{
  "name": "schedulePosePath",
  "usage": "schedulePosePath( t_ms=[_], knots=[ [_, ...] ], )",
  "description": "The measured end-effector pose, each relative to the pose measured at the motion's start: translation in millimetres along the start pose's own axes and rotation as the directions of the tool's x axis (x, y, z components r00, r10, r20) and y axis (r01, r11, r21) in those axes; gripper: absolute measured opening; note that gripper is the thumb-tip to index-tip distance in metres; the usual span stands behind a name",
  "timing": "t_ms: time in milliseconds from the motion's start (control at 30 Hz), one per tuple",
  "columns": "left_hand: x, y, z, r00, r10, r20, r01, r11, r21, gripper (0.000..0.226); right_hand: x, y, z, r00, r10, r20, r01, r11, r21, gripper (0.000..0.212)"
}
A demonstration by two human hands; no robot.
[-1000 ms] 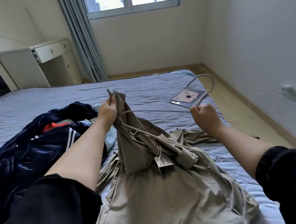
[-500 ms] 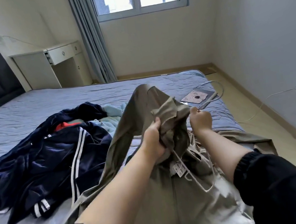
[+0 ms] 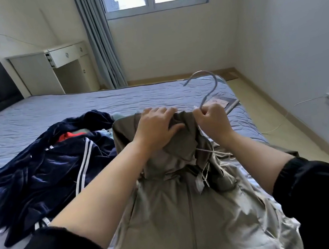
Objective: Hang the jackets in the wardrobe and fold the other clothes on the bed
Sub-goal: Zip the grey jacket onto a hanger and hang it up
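Now the hook of the pale grey hanger (image 3: 206,85) pokes up above the right hand (image 3: 212,122), higher than a moment ago, and the left hand (image 3: 156,131) has slid up to the top of the shiny tan zip-up jacket (image 3: 184,217). I think the step is getting this jacket onto the hanger. The jacket lies on the near side of the soft blue-grey bed (image 3: 50,111), zip side up, with its top lifted in both hands. The left hand grips the bunched cloth at the collar. The right hand is a fist round the hanger's neck, just under the hook. The hands are close, side by side. Next, I guess, the cloth must be pulled straight over the hanger's arms, then the whole thing lifted and carried to the wardrobe, which I cannot see. A dark blue velvet jacket with white stripes (image 3: 38,175) lies in a heap just to its left.
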State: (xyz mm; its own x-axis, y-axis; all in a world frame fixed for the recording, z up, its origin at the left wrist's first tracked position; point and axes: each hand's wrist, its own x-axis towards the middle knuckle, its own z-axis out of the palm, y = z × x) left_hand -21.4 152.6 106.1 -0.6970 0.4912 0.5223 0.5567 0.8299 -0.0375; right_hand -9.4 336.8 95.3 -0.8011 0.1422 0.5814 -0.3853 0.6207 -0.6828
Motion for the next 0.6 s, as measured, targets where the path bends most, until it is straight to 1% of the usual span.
schedulePosePath(
  t_ms=[67, 100, 167, 233, 300, 333, 367, 400, 433, 500, 567, 600],
  knots=[
    [6.3, 3.6, 3.1, 0.999, -0.032, -0.040, 0.031, 0.999, -0.022, 0.027, -0.6, -4.0, 0.5, 0.999, -0.054, 0.001, 0.054, 0.997, -0.058, 0.055],
    [7.1, 3.3, 6.7, 0.997, -0.060, -0.054, 0.059, 0.998, -0.029, 0.022, -1.9, -4.1, 0.5, 0.998, -0.070, -0.003, 0.070, 0.996, -0.056, 0.047],
    [5.5, 1.6, 14.5, 0.985, -0.165, -0.055, 0.161, 0.985, -0.064, 0.021, -7.5, 3.0, -0.3, 0.995, -0.089, -0.038, 0.087, 0.994, -0.070, 0.022],
    [2.4, -0.6, 22.3, 0.953, -0.297, -0.063, 0.288, 0.949, -0.126, 0.025, -18.9, 20.6, -2.1, 0.989, -0.132, -0.067, 0.116, 0.972, -0.206, 0.015],
    [-2.7, 0.0, 29.0, 0.908, -0.413, -0.064, 0.384, 0.885, -0.264, 0.025, -38.4, 46.7, -0.4, 0.990, -0.140, -0.023, 0.123, 0.928, -0.352, 0.010],
    [-5.9, 0.6, 31.8, 0.888, -0.455, -0.063, 0.409, 0.846, -0.341, 0.023, -48.3, 61.1, 1.2, 0.995, -0.091, 0.030, 0.096, 0.915, -0.392, 0.010],
    [-9.1, 0.8, 34.1, 0.871, -0.487, -0.065, 0.422, 0.810, -0.408, 0.021, -56.6, 75.0, 3.8, 0.995, 0.013, 0.098, 0.028, 0.912, -0.409, 0.011],
    [-12.3, 0.9, 36.1, 0.858, -0.509, -0.068, 0.426, 0.779, -0.460, 0.020, -63.0, 88.2, 8.0, 0.973, 0.156, 0.168, -0.072, 0.904, -0.422, 0.014],
    [-14.9, 1.1, 37.0, 0.851, -0.520, -0.073, 0.421, 0.758, -0.499, 0.019, -67.1, 98.4, 12.7, 0.922, 0.314, 0.226, -0.187, 0.874, -0.448, 0.025],
    [-18.7, 2.6, 36.4, 0.852, -0.517, -0.081, 0.388, 0.728, -0.566, 0.017, -70.8, 110.8, 22.2, 0.775, 0.570, 0.273, -0.412, 0.783, -0.466, 0.057],
    [-21.4, 4.1, 32.4, 0.861, -0.500, -0.096, 0.345, 0.710, -0.614, 0.018, -73.1, 116.1, 30.0, 0.639, 0.712, 0.291, -0.557, 0.689, -0.463, 0.080],
    [-22.3, 4.4, 29.4, 0.863, -0.493, -0.114, 0.324, 0.711, -0.624, 0.021, -75.4, 120.1, 34.2, 0.589, 0.751, 0.298, -0.572, 0.648, -0.503, 0.085]
  ],
)
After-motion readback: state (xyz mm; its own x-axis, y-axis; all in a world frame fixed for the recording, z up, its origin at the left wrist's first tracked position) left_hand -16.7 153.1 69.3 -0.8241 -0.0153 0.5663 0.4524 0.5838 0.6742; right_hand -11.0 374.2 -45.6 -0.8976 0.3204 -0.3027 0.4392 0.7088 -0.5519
